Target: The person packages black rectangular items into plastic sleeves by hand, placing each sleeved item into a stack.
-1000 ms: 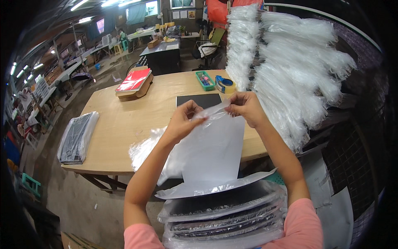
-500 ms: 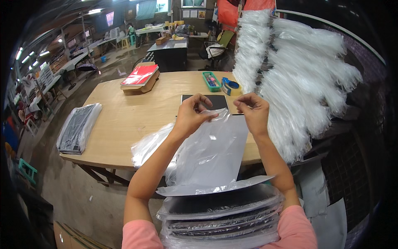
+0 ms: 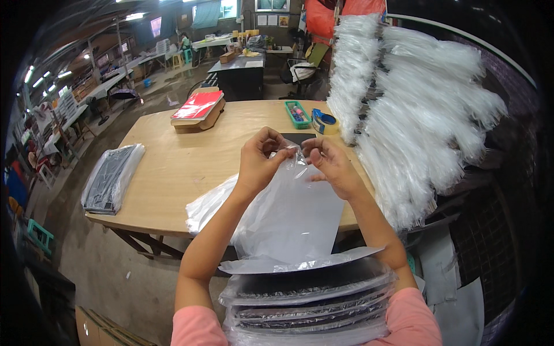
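Observation:
My left hand (image 3: 261,162) pinches the top edge of a clear plastic bag (image 3: 280,199) between thumb and fingertips. At the same edge, the thumb and forefinger of my right hand (image 3: 334,166) close on the film, its lower fingers loosely spread. The bag hangs over a pale grey sheet (image 3: 328,216). Just beyond my fingers a dark board (image 3: 303,137) shows in part, mostly covered by my hands. More clear bags (image 3: 210,202) lie to the left of the sheet. Close to my body, between my forearms, is a stack of plastic-wrapped dark boards (image 3: 311,288).
The wooden table (image 3: 167,167) carries a wrapped dark bundle (image 3: 112,179) at left and red-topped books (image 3: 198,106) at the far left. A green basket (image 3: 298,115) and tape rolls (image 3: 325,122) sit at the back right. Piled clear bags (image 3: 421,115) rise along the right.
My right hand has moved left and down to the bag's upper edge. My left hand keeps its pinch, and the film between the hands is drawn up.

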Tool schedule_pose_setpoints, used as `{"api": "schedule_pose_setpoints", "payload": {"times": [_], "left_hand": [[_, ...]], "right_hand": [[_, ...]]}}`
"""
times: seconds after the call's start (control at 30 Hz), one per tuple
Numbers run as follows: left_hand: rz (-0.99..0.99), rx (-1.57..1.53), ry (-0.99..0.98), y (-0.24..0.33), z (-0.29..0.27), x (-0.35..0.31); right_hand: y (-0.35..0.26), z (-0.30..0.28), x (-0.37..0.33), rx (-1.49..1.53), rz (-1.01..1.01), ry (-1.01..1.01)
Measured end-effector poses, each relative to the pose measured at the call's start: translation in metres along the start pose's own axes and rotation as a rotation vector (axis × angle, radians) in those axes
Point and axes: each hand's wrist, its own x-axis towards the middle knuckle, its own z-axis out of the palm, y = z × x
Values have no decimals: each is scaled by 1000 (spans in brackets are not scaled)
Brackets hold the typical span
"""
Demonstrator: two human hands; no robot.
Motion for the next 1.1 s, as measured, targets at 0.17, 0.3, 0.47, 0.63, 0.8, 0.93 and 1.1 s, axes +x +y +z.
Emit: {"api": "schedule_pose_setpoints", "payload": {"times": [0.17, 0.3, 0.47, 0.63, 0.8, 0.93, 1.1], "left_hand": [[-15, 18, 1, 4, 9, -1], [-74, -107, -55, 12, 14, -6], [-107, 77, -78, 6, 7, -1], [-99, -63, -57, -1, 13, 1], [-70, -33, -8, -6, 13, 2], [-118, 11, -35, 3, 14, 2], [-149, -128, -68, 5, 12, 4]], "right_hand": [[20, -16, 14, -314, -189, -26], [26, -13, 11, -497, -306, 12], [23, -20, 15, -542, -371, 189], [34, -19, 17, -394, -390, 3], [34, -26, 21, -310, -221, 5], [30, -30, 16, -362, -273, 113], [42, -19, 18, -277, -381, -19]]}}
